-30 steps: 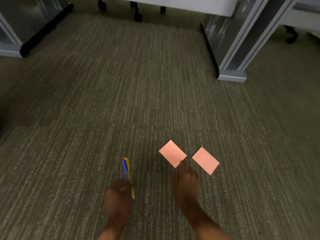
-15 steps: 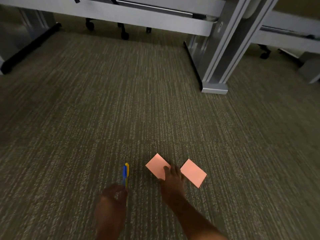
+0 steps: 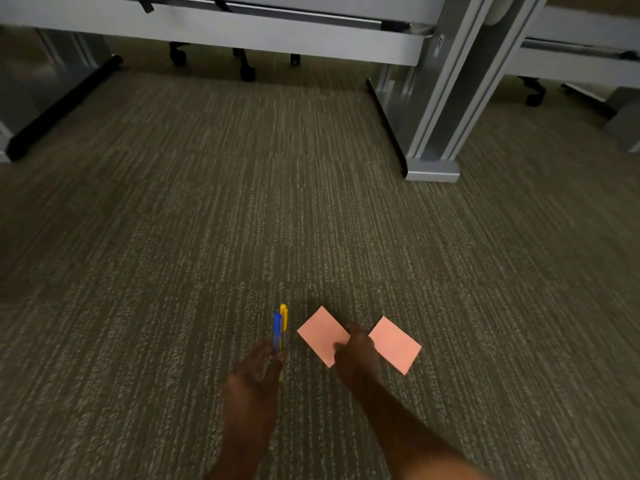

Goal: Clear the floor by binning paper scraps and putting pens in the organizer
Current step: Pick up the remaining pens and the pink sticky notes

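Two pink paper scraps lie on the carpet near the bottom middle: the left scrap (image 3: 320, 334) and the right scrap (image 3: 394, 344). My right hand (image 3: 356, 358) rests between them, its fingers pinching the near corner of the left scrap. My left hand (image 3: 252, 379) holds two pens upright, a blue pen (image 3: 277, 329) and a yellow pen (image 3: 284, 318), their tips pointing away from me. Neither a bin nor an organizer is in view.
Grey-green carpet (image 3: 242, 202) stretches ahead. A grey desk leg with a foot (image 3: 433, 168) stands at the right. A desk rail (image 3: 242, 32) crosses the top, with chair castors (image 3: 247, 72) behind it. A black-edged desk foot (image 3: 59, 105) is at the left.
The view has tilted up, showing more of the desks. My right hand slid from the left scrap's far edge onto its near corner and closed its fingers on it. My left hand keeps the pens.
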Available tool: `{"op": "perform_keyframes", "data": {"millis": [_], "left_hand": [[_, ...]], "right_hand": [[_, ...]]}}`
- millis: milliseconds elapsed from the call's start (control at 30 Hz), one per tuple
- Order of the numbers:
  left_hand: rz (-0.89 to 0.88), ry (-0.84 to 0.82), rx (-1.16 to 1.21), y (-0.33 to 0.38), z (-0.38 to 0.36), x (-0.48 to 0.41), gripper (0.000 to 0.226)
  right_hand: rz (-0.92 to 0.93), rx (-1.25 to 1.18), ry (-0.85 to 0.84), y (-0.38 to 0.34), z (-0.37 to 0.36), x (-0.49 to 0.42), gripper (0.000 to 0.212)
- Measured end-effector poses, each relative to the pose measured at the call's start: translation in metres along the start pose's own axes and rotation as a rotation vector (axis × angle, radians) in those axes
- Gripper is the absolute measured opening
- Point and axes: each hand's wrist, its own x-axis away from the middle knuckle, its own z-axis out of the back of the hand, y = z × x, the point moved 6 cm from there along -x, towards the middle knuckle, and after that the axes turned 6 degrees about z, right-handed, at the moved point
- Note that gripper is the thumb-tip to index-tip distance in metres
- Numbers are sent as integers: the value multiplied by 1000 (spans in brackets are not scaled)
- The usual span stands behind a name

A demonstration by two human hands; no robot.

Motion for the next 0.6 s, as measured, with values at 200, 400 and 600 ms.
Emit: {"op": "perform_keyframes", "data": {"millis": [200, 400, 600], "left_hand": [[0, 0, 57, 4, 1, 3, 15], [-7, -12, 67, 5, -1, 3, 16], [-44, -41, 15, 1, -4, 1, 22]], "right_hand": [[-60, -115, 266, 26, 31, 2, 35], [-119, -156, 498, 49, 71, 4, 32], [-166, 187, 327, 70, 82, -4, 44]]}}
